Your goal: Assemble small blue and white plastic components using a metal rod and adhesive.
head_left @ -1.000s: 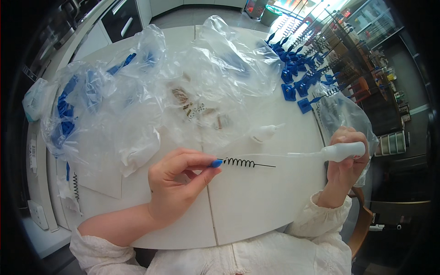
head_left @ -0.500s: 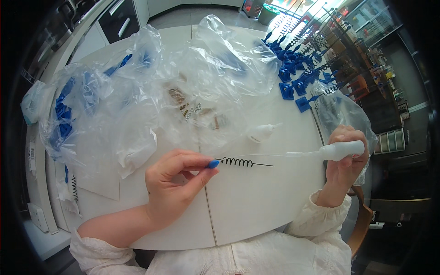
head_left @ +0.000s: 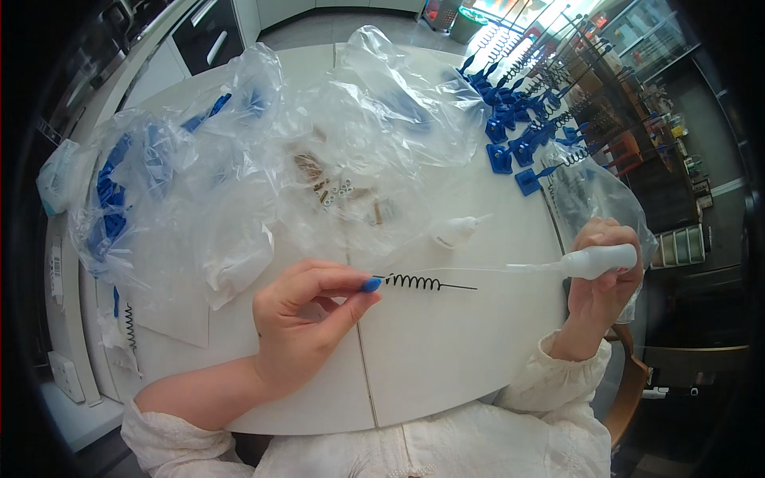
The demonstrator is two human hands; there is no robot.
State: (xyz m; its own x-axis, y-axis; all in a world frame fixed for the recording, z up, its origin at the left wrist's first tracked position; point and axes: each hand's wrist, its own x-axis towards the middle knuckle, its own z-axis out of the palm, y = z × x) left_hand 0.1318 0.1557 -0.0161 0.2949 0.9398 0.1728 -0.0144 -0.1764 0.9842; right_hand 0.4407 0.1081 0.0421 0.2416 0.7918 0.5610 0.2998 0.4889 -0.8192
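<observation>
My left hand (head_left: pixel 299 323) pinches a small blue plastic piece (head_left: pixel 371 284) between thumb and fingers. Out of that piece runs a black coiled wire (head_left: pixel 413 282) with a straight end pointing right. My right hand (head_left: pixel 590 301) is wrapped round a white squeeze bottle (head_left: pixel 602 261), tipped on its side. Its long, pale nozzle (head_left: pixel 534 268) points left, and a fine clear line stretches from it toward the blue piece; whether this is a thin tip or a strand of glue I cannot tell. A second small white bottle (head_left: pixel 457 231) lies on the table behind the coil.
Crumpled clear plastic bags (head_left: pixel 239 171), some with blue parts inside, cover the left and back of the white table (head_left: pixel 454 366). Small metal pieces (head_left: pixel 339 191) lie mid-table. Several blue-based coiled-wire parts (head_left: pixel 522 147) cluster at the back right. A wooden chair (head_left: pixel 629 382) stands at right.
My right hand and the bottle have shifted very slightly to the right, drawing the nozzle a little away from the coil. My left hand keeps its place.
</observation>
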